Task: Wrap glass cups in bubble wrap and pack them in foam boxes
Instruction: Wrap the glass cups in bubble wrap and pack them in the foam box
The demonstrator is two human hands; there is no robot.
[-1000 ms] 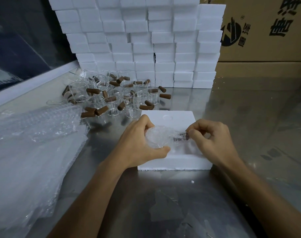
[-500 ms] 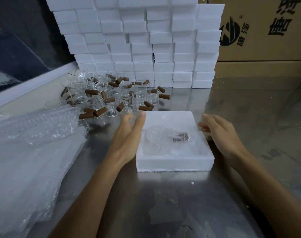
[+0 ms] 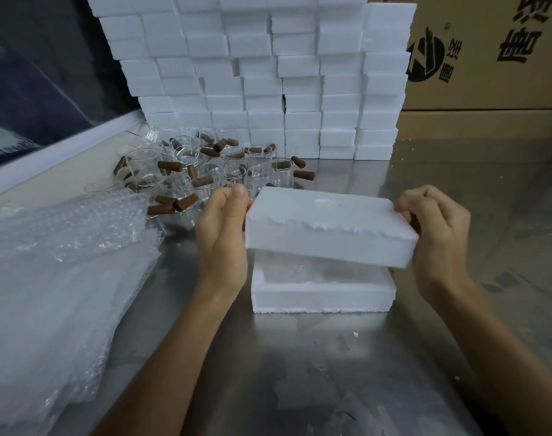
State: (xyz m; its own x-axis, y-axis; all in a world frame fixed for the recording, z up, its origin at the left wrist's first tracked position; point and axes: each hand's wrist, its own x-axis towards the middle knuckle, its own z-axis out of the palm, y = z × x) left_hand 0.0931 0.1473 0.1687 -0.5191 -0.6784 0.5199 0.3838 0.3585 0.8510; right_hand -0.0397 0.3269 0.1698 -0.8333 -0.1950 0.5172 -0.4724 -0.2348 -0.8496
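A white foam lid (image 3: 328, 228) hovers tilted just above the open foam box base (image 3: 323, 297) on the steel table. My left hand (image 3: 222, 237) grips the lid's left end and my right hand (image 3: 438, 237) grips its right end. Inside the base, a bubble-wrapped cup (image 3: 303, 273) shows only dimly in the gap under the lid. A cluster of glass cups with brown wooden handles (image 3: 205, 174) lies behind, left of the box. Bubble wrap sheets (image 3: 63, 234) are piled at the left.
A tall stack of white foam boxes (image 3: 262, 73) forms a wall at the back. Cardboard cartons (image 3: 488, 58) stand at the back right. The steel table (image 3: 331, 372) stretches toward me, with a few foam crumbs on it.
Both hands let go of the wrapped cup lying in the base, moved outward, then took a foam lid and brought it over the base.
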